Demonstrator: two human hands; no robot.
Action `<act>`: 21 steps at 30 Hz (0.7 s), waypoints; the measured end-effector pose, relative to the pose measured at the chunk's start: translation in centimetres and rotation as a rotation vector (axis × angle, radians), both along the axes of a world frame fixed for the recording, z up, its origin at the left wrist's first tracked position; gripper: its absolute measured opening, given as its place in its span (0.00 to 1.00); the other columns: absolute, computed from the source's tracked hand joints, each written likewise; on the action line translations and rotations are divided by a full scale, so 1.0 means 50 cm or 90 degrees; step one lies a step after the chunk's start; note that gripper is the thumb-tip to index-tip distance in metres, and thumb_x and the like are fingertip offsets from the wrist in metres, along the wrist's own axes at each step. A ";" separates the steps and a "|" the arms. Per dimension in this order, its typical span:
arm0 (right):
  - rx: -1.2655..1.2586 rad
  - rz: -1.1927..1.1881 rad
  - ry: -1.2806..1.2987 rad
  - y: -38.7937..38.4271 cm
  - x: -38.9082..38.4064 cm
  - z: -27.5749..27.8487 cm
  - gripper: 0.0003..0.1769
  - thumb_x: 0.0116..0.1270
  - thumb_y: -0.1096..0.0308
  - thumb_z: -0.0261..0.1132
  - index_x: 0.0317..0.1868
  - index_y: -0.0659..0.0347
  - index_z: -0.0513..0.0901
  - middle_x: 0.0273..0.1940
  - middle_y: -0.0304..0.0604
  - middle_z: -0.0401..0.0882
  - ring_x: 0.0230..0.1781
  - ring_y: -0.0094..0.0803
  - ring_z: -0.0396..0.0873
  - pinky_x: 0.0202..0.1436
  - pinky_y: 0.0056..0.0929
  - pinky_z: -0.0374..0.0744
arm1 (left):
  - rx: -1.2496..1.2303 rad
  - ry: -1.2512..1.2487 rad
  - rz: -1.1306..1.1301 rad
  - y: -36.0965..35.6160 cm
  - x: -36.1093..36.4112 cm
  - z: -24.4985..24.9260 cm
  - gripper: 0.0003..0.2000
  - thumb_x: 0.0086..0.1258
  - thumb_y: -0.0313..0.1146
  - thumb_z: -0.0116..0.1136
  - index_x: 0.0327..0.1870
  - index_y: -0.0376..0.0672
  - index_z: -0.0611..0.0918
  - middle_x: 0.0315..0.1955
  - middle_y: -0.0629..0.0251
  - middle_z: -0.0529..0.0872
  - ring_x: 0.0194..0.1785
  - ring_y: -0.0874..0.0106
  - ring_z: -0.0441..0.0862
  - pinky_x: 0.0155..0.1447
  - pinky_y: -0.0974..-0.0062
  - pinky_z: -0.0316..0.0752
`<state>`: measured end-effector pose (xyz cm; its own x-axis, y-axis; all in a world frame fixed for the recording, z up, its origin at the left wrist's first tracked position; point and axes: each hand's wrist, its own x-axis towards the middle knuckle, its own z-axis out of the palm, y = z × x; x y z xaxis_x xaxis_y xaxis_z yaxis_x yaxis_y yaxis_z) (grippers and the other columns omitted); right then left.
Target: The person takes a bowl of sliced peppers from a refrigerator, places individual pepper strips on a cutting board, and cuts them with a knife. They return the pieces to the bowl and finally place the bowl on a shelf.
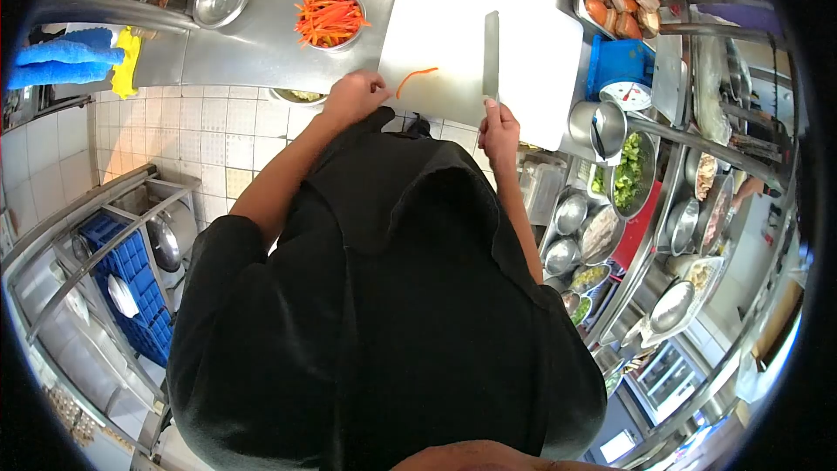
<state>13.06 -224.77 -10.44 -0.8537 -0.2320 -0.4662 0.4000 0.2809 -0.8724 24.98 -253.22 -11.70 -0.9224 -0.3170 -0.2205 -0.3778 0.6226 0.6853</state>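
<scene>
The right hand (499, 133) is closed around the handle of a knife (491, 52), whose blade points away over the white cutting board (532, 52). The left hand (353, 96) rests at the board's near edge, fingers curled by one carrot strip (417, 77); whether it grips the strip cannot be told. Farther off, a bowl (330, 19) holds more carrot strips.
</scene>
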 end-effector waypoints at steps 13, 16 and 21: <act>-0.040 0.178 -0.036 -0.177 0.050 -0.011 0.24 0.80 0.50 0.56 0.47 0.67 0.84 0.20 0.36 0.73 0.15 0.24 0.69 0.20 0.26 0.68 | -0.083 0.046 -0.058 0.046 -0.017 -0.035 0.11 0.65 0.40 0.68 0.37 0.42 0.86 0.35 0.59 0.87 0.39 0.57 0.86 0.44 0.60 0.81; 0.011 0.194 -0.012 -0.180 0.056 -0.027 0.25 0.79 0.50 0.57 0.45 0.68 0.84 0.20 0.37 0.73 0.15 0.25 0.69 0.21 0.28 0.69 | -0.077 0.057 -0.042 0.046 -0.014 -0.037 0.11 0.66 0.40 0.67 0.37 0.42 0.86 0.35 0.58 0.87 0.38 0.57 0.86 0.43 0.60 0.81; -0.028 0.175 -0.048 -0.172 0.045 0.009 0.26 0.80 0.50 0.55 0.47 0.68 0.84 0.20 0.38 0.72 0.14 0.25 0.69 0.19 0.28 0.68 | -0.089 0.073 -0.041 0.044 -0.009 -0.041 0.12 0.66 0.42 0.68 0.36 0.42 0.86 0.34 0.58 0.87 0.38 0.57 0.87 0.44 0.60 0.81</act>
